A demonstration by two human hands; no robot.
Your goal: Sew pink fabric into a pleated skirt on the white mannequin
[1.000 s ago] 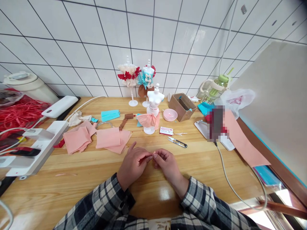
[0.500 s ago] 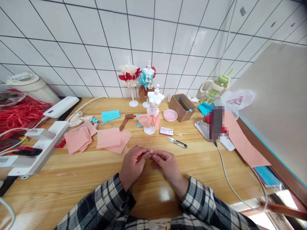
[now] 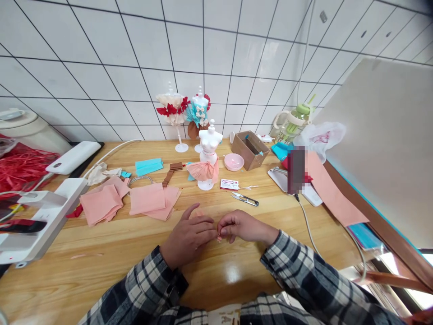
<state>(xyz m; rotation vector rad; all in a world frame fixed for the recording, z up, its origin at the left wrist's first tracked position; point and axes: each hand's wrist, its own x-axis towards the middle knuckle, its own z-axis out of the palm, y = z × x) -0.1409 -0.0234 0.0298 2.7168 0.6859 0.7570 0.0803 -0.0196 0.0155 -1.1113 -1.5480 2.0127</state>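
Observation:
My right hand (image 3: 238, 226) pinches a small gathered peach scrap (image 3: 219, 238) between thumb and fingers, just above the wooden table. Beside it, my left hand (image 3: 192, 234) lies palm down with its fingers stretched out, their tips close to the scrap. Behind the left fingers a bit of thin peach material (image 3: 200, 213) shows on the table; the hand hides part of it. Beyond my hands stands a small white mannequin (image 3: 210, 143) wearing a peach skirt (image 3: 204, 169). Thread snips (image 3: 245, 199) rest to the right, near a small white and red box (image 3: 229, 184).
Peach sheets (image 3: 147, 198) and a blue folded strip (image 3: 149, 166) lie at left, near a white power strip (image 3: 50, 221). Two dressed mannequins (image 3: 176, 113) stand by the tiled wall. A pink bowl (image 3: 234, 162), a cardboard box (image 3: 250, 149) and a green-lidded bottle (image 3: 296, 122) are at right.
My hands have moved from pinching the small scrap together. The left has let go and flattened onto the table; the right keeps the scrap. The view has shifted slightly to the right.

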